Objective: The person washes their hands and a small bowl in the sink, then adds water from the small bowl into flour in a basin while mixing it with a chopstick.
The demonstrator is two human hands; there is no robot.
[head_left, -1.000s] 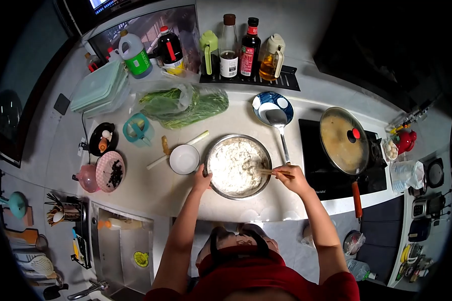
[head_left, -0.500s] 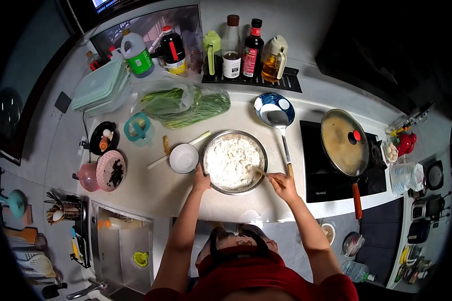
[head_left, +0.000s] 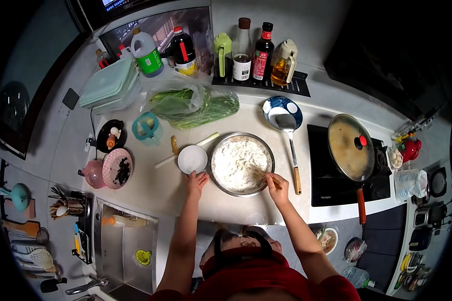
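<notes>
A steel basin (head_left: 272, 163) on the counter holds a white, floury, clumpy mixture (head_left: 236, 160). My right hand (head_left: 277, 189) is closed around wooden chopsticks (head_left: 259, 172), whose tips are down in the mixture. At the left of the basin stands a small white bowl (head_left: 192, 158), whose inside looks bare. My left hand (head_left: 198, 183) is by the bowl's near edge, fingers spread; whether they touch it I cannot tell. Behind the bowl lie a scallion stalk (head_left: 207, 139) and a piece of ginger (head_left: 174, 144).
A ladle (head_left: 293, 150) rests in a blue patterned bowl (head_left: 271, 106). To the right, a lidded pan (head_left: 349, 150) sits on the cooktop (head_left: 322, 180). Bagged greens (head_left: 206, 113) and several bottles (head_left: 242, 55) stand behind. The sink (head_left: 120, 251) is at left.
My left hand has let go of the basin's rim and moved left to the small white bowl. My right hand keeps the chopsticks in the mixture, now held more steeply. The view has shifted slightly.
</notes>
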